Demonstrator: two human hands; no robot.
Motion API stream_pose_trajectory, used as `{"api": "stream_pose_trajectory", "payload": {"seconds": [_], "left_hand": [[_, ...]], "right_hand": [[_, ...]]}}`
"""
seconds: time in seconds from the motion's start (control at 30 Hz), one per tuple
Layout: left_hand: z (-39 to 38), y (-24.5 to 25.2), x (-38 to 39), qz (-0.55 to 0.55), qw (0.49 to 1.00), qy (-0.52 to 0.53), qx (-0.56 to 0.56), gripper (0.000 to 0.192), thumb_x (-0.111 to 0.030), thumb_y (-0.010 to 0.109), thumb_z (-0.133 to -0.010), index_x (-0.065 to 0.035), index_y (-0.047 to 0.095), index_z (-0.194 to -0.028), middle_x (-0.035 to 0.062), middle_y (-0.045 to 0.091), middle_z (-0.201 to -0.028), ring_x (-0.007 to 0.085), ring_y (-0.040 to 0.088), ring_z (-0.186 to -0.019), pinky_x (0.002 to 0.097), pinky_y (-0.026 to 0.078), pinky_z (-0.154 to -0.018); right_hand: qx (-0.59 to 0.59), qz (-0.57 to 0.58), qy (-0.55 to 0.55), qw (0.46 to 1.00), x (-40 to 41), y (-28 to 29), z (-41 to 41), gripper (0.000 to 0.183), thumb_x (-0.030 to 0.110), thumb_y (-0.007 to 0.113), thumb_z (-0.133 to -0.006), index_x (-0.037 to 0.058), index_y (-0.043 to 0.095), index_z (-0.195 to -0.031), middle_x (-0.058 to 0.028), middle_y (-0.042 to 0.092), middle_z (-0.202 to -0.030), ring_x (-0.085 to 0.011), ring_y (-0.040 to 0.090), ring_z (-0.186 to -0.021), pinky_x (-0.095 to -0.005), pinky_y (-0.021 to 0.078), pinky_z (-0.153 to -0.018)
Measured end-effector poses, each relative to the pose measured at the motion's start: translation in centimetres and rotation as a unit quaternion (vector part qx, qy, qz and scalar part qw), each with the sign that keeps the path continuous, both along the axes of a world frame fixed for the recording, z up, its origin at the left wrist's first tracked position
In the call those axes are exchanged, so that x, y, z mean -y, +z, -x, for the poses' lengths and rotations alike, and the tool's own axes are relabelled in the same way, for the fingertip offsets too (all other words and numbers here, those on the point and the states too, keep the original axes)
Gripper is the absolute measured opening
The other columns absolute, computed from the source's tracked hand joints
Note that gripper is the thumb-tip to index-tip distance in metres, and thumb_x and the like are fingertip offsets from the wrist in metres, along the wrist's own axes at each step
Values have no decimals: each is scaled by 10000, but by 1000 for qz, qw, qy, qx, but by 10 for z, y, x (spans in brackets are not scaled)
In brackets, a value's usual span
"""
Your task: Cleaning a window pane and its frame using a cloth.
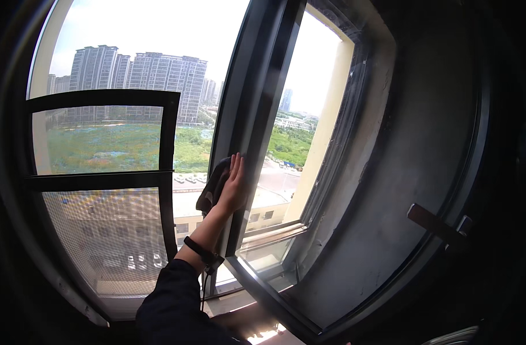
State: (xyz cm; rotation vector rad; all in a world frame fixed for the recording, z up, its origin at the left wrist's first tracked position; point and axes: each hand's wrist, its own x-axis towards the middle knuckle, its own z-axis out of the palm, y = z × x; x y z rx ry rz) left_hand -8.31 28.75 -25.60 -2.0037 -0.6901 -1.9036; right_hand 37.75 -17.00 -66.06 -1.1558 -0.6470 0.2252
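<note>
My left hand [233, 187] is raised against the dark upright frame [241, 125] between two window openings. Its fingers are straight and close together, pointing up; the palm and thumb are hidden. Beside the palm, on the left, is a black object [213, 185] with a rounded outline, too dark to name. It touches or overlaps the hand; whether the hand grips it is unclear. A black band [198, 250] with a small box circles the wrist, and a thin cable [204, 293] hangs below it. My right hand is out of view.
A dark-framed mesh screen [103, 241] stands at the left. On the right, a framed glazed sash [375, 241] carries a brown handle [433, 224] that sticks out. The sunlit sill [267, 327] lies low in front. Outside, far below, are tower blocks [168, 82] and parked cars.
</note>
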Motion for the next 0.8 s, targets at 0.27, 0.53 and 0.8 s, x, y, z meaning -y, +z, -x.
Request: {"api": "stream_pose_trajectory", "payload": {"seconds": [0.27, 0.53, 0.8], "left_hand": [[17, 125, -9, -60, 998, 5, -18, 649, 9, 467, -832, 51, 186, -1416, 290, 187, -1459, 409, 129, -1380, 412, 212, -1107], [20, 292, -32, -118, 990, 73, 14, 640, -21, 447, -832, 72, 179, -1405, 290, 184, -1459, 421, 132, -1375, 424, 171, -1122], [26, 346, -53, -199, 970, 120, 65, 641, 27, 454, -797, 55, 229, -1396, 281, 242, -1441, 424, 166, -1366, 439, 179, -1127]], "right_hand": [[-120, 10, -101, 988, 153, -44, -51, 487, 436, 439, -941, -19, 560, -1065, -155, 613, -1019, -242, 565, -945, -389, 426, -876], [-36, -102, -44, 993, 128, 46, -73, 510, 452, 477, -922, -19, 542, -1106, -163, 609, -1065, -255, 566, -995, -398, 419, -904], [169, 41, 115, 978, 9, 17, 10, 968, 501, 687, -771, -53, 190, -1390, -200, 269, -1435, -302, 196, -1363, -427, 145, -1109]]}}
